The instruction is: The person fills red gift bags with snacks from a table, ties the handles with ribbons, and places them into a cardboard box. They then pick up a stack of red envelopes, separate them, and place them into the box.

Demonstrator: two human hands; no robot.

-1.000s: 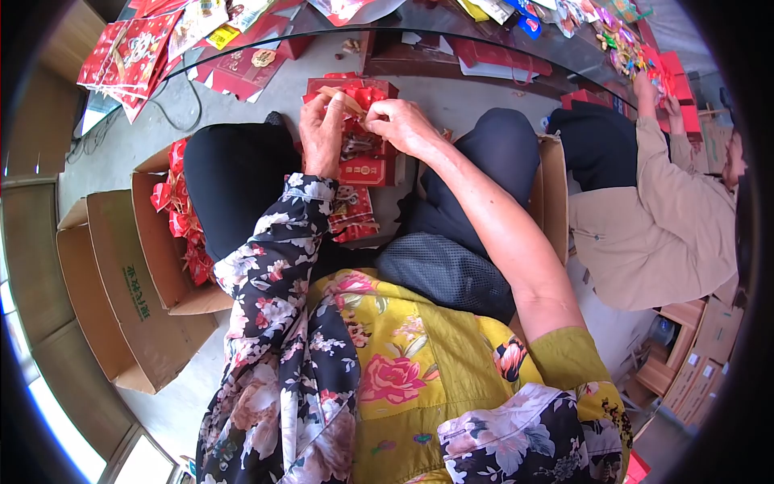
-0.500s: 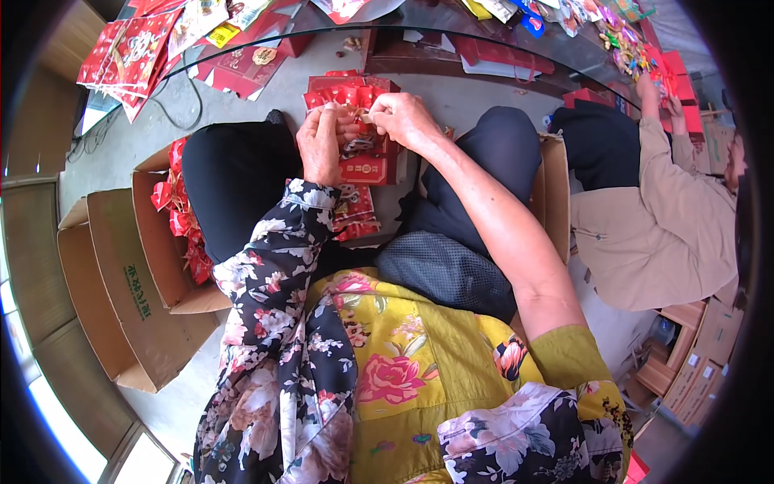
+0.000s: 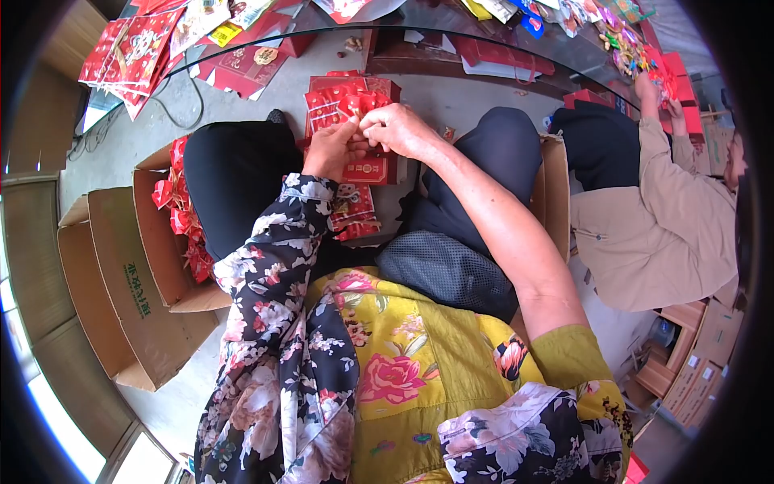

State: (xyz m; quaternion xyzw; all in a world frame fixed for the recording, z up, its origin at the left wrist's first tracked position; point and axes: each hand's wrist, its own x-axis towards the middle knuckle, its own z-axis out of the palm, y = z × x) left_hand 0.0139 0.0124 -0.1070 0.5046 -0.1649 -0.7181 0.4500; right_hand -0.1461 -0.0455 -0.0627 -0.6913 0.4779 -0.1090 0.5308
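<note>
In front of me, my left hand and my right hand meet fingertip to fingertip, both closed in a pinch. A small gathered red pouch with light spots shows just beyond the fingertips, and they appear to grip its neck; the exact grip is hidden. Under and behind it lie more red packets on a red box between my knees. Closer to my body sit further shiny red packets.
An open cardboard box with red pouches stands left of my leg, beside another carton. A glass table holding red bags and sweets runs across the front. A co-worker sits at the right.
My left hand has turned from flat and raised to a pinch beside the right fingertips. My right hand has come slightly lower. The gathered red pouch now shows more clearly.
</note>
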